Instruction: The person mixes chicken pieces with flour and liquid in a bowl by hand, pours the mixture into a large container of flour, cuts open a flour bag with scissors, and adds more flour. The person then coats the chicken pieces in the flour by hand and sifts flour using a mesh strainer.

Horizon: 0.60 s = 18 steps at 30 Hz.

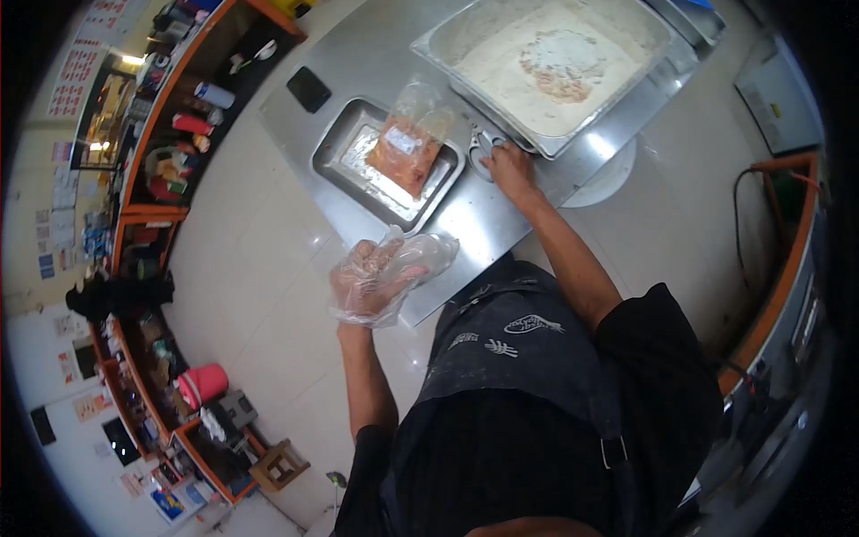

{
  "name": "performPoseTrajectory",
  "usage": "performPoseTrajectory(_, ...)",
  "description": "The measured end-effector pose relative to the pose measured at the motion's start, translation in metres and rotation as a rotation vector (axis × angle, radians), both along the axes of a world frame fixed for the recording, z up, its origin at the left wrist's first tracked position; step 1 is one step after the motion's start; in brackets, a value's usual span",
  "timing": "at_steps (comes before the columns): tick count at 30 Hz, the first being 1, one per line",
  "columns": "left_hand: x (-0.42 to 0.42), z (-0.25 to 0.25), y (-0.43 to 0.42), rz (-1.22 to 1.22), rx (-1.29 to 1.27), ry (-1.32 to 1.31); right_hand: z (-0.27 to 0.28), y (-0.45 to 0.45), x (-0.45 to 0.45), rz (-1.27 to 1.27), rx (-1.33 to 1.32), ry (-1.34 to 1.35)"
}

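Observation:
My right hand (512,171) is closed on the handles of a pair of scissors (479,159), which lie on the steel table with the blades pointing away from me. My left hand (358,276) is at the table's near left edge, fingers curled, with a crumpled clear plastic bag (428,256) around it; whether the hand is inside the plastic or only gripping it, I cannot tell. Between and beyond my hands, a steel tray (344,199) holds a clear bag of orange-red marinated meat (400,159) with a white label.
A large steel pan (432,46) of white flour (501,67), with some coated pieces in it, stands at the far right of the table (480,234). A black phone (309,89) lies at the left. Orange-edged shelves (143,152) line the left; a pink bucket (203,385) stands below.

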<state>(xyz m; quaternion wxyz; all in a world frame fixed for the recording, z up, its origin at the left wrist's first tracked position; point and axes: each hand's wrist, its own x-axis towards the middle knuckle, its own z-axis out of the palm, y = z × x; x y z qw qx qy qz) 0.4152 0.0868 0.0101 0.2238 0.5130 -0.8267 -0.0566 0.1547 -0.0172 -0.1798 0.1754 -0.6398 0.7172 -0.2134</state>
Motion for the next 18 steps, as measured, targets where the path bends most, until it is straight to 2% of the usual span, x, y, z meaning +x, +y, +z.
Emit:
performPoseTrajectory(3,0.005,-0.004,-0.006,-0.134,-0.023,-0.098,0.015,0.017,-0.009,-0.026,0.186,0.055)
performPoseTrajectory(4,0.007,-0.009,-0.012,-0.179,-0.067,-0.033,0.023,0.021,-0.013,-0.021,0.26,0.07)
performPoseTrajectory(7,0.022,-0.029,-0.012,-0.264,-0.145,0.075,0.024,0.045,-0.019,-0.056,0.242,0.142)
performPoseTrajectory(10,0.042,-0.039,-0.018,-0.287,-0.132,0.035,0.032,0.077,-0.05,0.103,0.149,0.054)
performPoseTrajectory(12,0.038,-0.026,-0.029,-0.293,-0.054,0.067,0.078,0.103,-0.07,0.272,0.073,0.044)
performPoseTrajectory(14,0.027,-0.009,-0.035,-0.321,0.043,0.103,0.152,0.112,-0.068,0.319,0.389,0.115)
performPoseTrajectory(16,0.023,0.007,-0.038,-0.382,0.149,0.137,0.198,0.114,-0.061,0.403,0.468,0.296)
performPoseTrajectory(18,0.019,0.025,-0.048,-0.412,0.253,-0.056,0.213,0.112,-0.057,0.553,0.248,0.319)
